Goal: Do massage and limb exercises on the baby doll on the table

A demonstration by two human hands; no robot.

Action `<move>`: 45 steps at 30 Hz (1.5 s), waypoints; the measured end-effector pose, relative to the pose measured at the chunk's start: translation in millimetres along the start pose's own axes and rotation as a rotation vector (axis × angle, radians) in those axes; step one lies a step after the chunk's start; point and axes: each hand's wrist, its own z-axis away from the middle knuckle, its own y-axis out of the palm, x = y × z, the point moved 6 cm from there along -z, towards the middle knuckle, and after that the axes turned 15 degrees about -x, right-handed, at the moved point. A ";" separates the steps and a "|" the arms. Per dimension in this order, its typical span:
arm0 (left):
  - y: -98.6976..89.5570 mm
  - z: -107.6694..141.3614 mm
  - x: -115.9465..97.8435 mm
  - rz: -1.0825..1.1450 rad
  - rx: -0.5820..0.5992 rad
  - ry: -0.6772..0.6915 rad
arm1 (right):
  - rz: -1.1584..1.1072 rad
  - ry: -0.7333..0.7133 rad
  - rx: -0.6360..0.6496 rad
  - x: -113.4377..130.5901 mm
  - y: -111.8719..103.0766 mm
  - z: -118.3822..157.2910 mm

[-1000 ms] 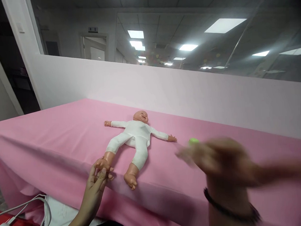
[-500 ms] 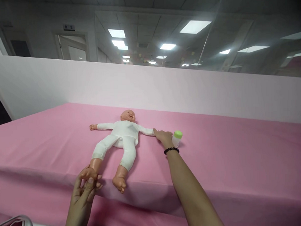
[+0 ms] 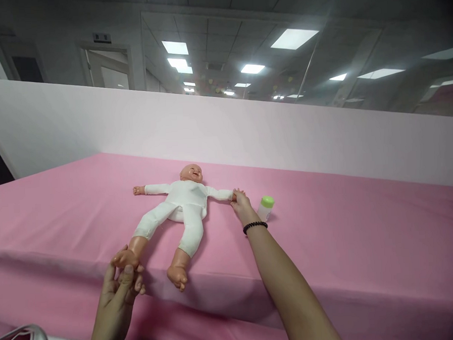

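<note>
Doll's foot (image 3: 122, 259) partly hidden by left hand (image 3: 114, 304)

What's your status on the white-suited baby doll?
Left hand holding white-suited plastic baby doll by its foot; right hand pinching its hand; green-capped bottle beside right wrist, not blocking.

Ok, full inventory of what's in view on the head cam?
baby doll: 1, white suit, flesh-toned limbs, on its back on the table
table cover: 1, pink, under the doll
bottle: 1, green cap, upright beyond the right hand
cable: 1, white, bottom-left corner
partition wall: 1, pale pink, behind the table
ceiling lights: several, white, above the wall
bead bracelet: 1, black, right wrist
left hand: 1, bare, on the doll's foot
right hand: 1, bare, on the doll's hand
</note>
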 end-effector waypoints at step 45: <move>-3.1 -3.9 -0.8 -0.047 -0.031 0.069 | -0.092 0.227 -0.091 -2.5 8.1 11.7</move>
